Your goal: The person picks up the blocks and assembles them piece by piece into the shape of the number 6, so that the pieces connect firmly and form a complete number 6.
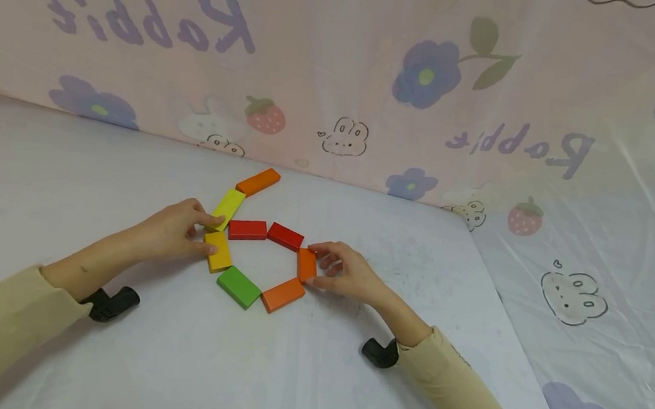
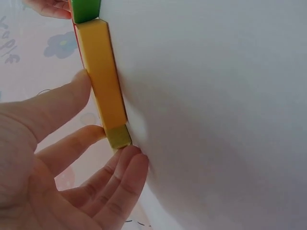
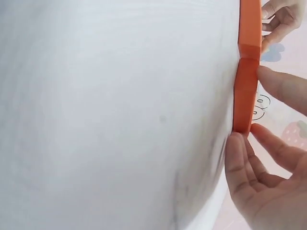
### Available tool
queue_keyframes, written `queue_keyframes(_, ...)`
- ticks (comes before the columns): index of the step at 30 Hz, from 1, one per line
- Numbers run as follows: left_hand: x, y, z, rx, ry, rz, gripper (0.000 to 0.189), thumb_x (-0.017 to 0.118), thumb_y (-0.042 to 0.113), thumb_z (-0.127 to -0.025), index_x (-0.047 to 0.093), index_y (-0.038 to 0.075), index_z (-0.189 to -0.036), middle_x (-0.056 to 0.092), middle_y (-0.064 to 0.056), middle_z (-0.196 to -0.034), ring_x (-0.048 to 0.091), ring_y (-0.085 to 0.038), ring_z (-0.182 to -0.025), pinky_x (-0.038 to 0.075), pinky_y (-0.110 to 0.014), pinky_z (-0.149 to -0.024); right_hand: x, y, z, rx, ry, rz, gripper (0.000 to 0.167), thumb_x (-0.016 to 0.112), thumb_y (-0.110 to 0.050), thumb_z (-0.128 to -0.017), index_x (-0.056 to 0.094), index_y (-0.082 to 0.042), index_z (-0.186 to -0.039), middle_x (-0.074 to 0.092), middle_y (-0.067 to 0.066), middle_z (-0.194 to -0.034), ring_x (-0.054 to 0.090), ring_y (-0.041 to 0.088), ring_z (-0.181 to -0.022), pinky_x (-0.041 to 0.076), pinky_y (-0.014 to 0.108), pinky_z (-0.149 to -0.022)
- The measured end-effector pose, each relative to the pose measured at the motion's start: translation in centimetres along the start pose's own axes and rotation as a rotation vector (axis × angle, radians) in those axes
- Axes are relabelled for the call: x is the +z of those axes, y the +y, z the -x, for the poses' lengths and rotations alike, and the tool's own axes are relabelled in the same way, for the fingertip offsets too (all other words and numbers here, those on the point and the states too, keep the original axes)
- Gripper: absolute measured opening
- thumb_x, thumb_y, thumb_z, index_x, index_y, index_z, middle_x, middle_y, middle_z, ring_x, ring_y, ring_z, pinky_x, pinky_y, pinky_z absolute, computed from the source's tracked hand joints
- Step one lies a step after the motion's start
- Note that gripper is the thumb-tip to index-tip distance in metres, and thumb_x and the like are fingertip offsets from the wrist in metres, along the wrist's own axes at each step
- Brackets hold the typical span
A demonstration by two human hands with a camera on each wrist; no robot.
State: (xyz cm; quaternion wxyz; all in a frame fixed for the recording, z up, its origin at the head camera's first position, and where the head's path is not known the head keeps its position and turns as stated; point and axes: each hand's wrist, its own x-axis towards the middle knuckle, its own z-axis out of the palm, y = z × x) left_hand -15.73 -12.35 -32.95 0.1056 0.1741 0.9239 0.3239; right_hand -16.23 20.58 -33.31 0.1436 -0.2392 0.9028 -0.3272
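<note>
Several coloured wooden blocks form a ring on the white table. At its left side, my left hand (image 1: pixel 171 231) rests its thumb on an amber block (image 1: pixel 220 257). Its index finger touches the lower end of a yellow block (image 1: pixel 230 206); in the left wrist view its other fingers curl against the end of the yellow block (image 2: pixel 119 138). Across the ring, my right hand (image 1: pixel 348 273) holds an upright-facing orange block (image 1: pixel 307 264) by its two ends, between thumb and fingers. A second orange block (image 1: pixel 284 295) and a green block (image 1: pixel 239 287) close the near side.
Two red blocks (image 1: pixel 248 230) lie along the ring's far side. Another orange block (image 1: pixel 258 182) extends from the yellow block's far end. Behind the white table (image 1: pixel 210 372) hangs a printed curtain (image 1: pixel 325 60). A black wrist mount (image 1: pixel 112 304) sits under each forearm.
</note>
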Motion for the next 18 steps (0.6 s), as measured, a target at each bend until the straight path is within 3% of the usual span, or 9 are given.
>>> queue_keyframes(11, 0.39, 0.39, 0.0, -0.035, -0.004, -0.003, 0.056, 0.075, 0.023, -0.082, 0.058, 0.0, -0.129, 0.051, -0.016, -0.102, 0.047, -0.024, -0.083, 0.038, -0.028, -0.062, 0.18, -0.42, 0.08, 0.036, 0.01, 0.0, 0.052, 0.078, -0.02, -0.08, 0.058, -0.007, -0.126, 0.06, 0.007, -0.108, 0.056, 0.02, -0.096, 0.052, 0.029, -0.084)
queue_keyframes(18, 0.29, 0.08, 0.29, -0.005, -0.035, -0.022, 0.059, 0.072, 0.029, -0.084, 0.056, -0.001, -0.132, 0.052, -0.018, -0.105, 0.048, -0.024, -0.084, 0.04, -0.028, -0.063, 0.24, -0.27, 0.23, 0.043, 0.03, 0.008, 0.046, 0.073, -0.025, -0.085, 0.059, -0.009, -0.125, 0.062, 0.005, -0.108, 0.057, 0.018, -0.097, 0.05, 0.03, -0.085)
